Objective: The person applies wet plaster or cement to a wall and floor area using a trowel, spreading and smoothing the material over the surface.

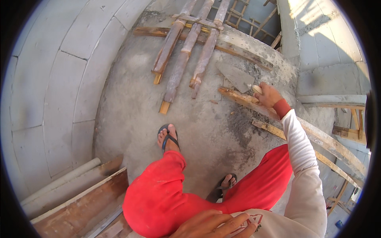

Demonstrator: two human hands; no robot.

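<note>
My right hand (268, 95) is closed around the pale handle of a pointed trowel (237, 77). The trowel's grey, flat blade reaches out to the left, low over the concrete. Beneath this hand runs a long wooden plank (248, 100), its end close to the blade. At the lower edge of the picture, my left hand (214, 226) rests in front of my body, over the light shirt. Its fingers are stretched and slightly apart, and part of the hand is cut off by the frame.
Three long wrapped beams (182, 65) lie ahead, crossing a board (238, 51). Beyond them is an opening (254, 18) with a wooden lattice. A block wall (59, 83) rises at left, with boards (85, 196) and a pipe (65, 178) along it. Another beam (274, 130) lies at right.
</note>
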